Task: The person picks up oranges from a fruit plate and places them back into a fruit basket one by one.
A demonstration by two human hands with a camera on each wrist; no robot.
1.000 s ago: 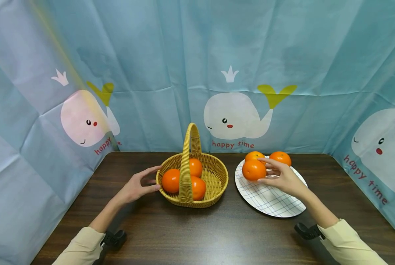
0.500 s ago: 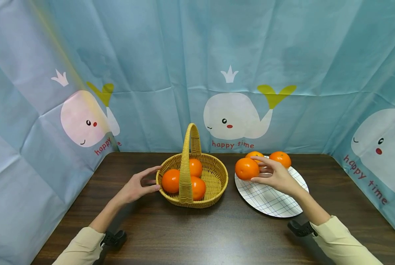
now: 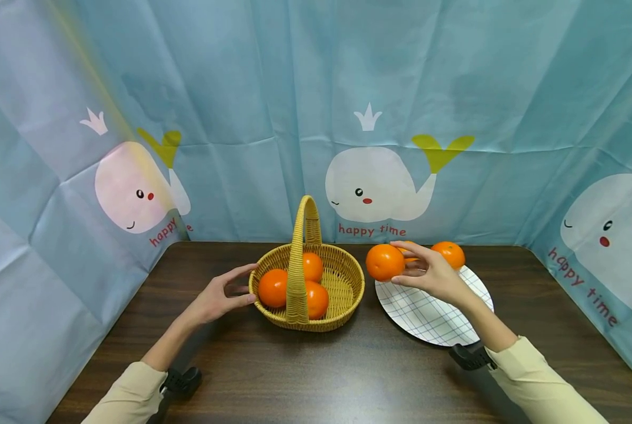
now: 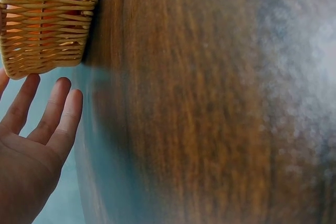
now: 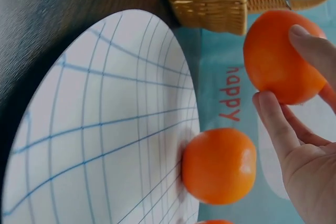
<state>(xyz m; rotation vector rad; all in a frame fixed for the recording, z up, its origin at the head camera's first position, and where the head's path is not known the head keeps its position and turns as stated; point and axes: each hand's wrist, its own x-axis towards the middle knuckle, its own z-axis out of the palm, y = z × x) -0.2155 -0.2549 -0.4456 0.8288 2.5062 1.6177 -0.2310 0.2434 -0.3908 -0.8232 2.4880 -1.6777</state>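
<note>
My right hand pinches an orange between thumb and fingertips, held up off the plate near the basket's right side. In the right wrist view the thumb lies on one side of that orange and fingertips on the other. A yellow wicker basket with a tall handle holds three oranges, partly hidden by the handle. My left hand touches the basket's left side, fingers spread and fairly straight. The left wrist view shows those fingertips against the wicker wall.
Right of the basket is a white plate with a blue grid. One orange sits at its far edge; another is partly hidden behind my right hand in the head view. A whale-print curtain hangs behind the dark wooden table.
My right hand has carried its orange left and slightly upward, from over the plate toward the basket. My left hand and the basket stay in place.
</note>
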